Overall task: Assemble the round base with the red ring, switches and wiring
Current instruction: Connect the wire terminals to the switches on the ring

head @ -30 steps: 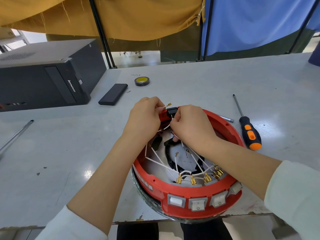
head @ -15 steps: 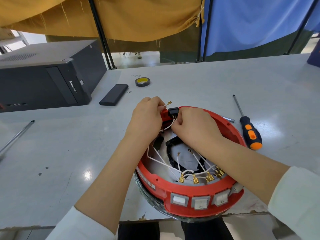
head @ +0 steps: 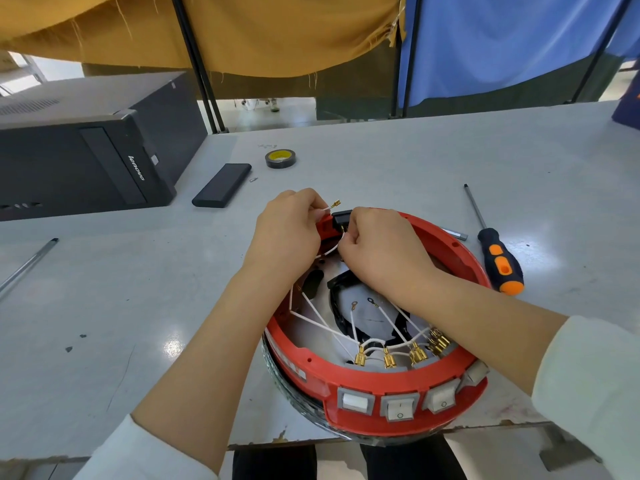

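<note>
The round base with its red ring (head: 391, 382) sits at the table's near edge, with grey-framed white rocker switches (head: 400, 407) along its front. White wires (head: 322, 317) with brass terminals (head: 389, 360) cross its inside. At the far rim sits a black connector block (head: 341, 216). My left hand (head: 287, 233) pinches a white wire whose brass terminal (head: 335, 204) sticks out past the fingers. My right hand (head: 384, 251) pinches another white wire just under the black block.
An orange-and-black screwdriver (head: 498, 261) lies right of the base. A black tape roll (head: 280, 158) and a flat black case (head: 221, 185) lie further back. A black computer tower (head: 86, 157) fills the left. A metal rod (head: 27, 265) lies at far left.
My right hand has shifted slightly up toward the black block at the far rim. My left hand keeps the terminal wire in nearly the same place.
</note>
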A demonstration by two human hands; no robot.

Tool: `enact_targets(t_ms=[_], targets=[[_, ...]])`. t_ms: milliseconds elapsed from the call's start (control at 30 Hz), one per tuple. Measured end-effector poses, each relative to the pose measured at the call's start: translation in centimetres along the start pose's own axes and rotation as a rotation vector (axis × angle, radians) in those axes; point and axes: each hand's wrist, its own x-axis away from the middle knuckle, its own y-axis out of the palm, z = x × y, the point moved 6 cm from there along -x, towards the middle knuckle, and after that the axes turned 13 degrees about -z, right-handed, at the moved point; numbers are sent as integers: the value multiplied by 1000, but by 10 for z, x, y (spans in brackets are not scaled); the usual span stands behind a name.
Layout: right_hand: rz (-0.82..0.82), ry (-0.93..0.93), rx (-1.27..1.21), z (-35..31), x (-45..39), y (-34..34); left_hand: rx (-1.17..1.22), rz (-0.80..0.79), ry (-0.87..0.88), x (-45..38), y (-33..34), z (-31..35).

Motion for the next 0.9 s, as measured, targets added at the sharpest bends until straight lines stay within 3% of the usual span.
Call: enact_targets(t_ms=[433, 533, 700, 900], targets=[[-28, 133, 134, 16, 3, -17, -14, -38, 96, 10, 0, 14], [-73, 159, -78, 20, 4, -22, 11, 19, 155, 14, -6, 20], [-64, -19, -783, 9, 5, -41, 62, 103, 262, 22, -16, 28], [19, -106, -919, 4, 11, -48, 156, 148, 339, 28, -23, 33]])
